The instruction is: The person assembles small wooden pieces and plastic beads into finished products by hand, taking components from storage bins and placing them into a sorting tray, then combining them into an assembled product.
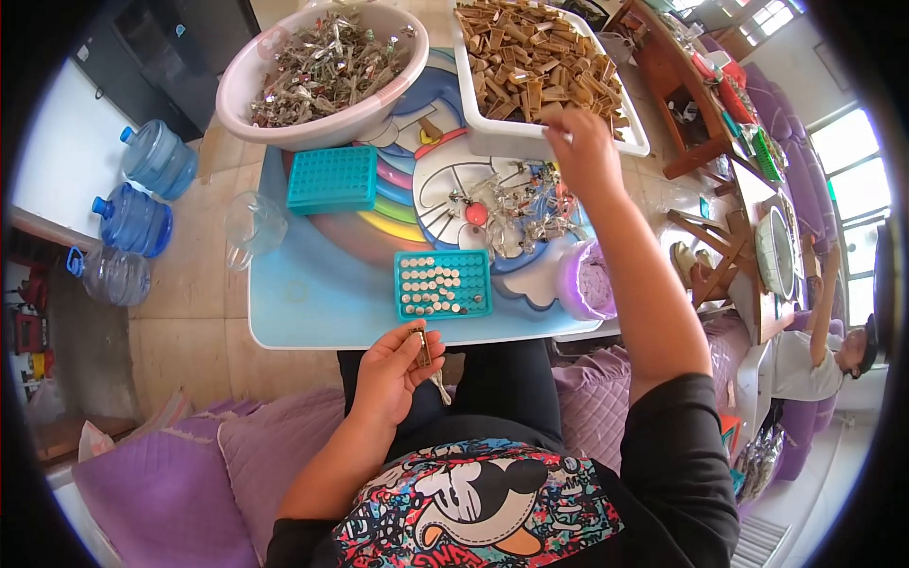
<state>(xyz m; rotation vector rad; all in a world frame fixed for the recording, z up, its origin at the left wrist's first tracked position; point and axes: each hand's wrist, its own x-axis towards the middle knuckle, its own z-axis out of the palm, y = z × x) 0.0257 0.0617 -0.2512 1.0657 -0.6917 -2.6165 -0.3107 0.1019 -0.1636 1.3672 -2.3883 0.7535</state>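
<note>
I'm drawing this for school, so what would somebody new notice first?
Probably the big white tub heaped with brown pieces at the table's far right, with the right hand at its near edge. Left of it, a pale pink basin is full of shiny bits. Nearer, a bright rainbow curves across the blue tabletop.

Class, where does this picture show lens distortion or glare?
Head view: black fills the corners; the windows at right burn out to white; the co-worker near the right rim appears tipped sideways, while the teal tray near the middle bends little.
</note>
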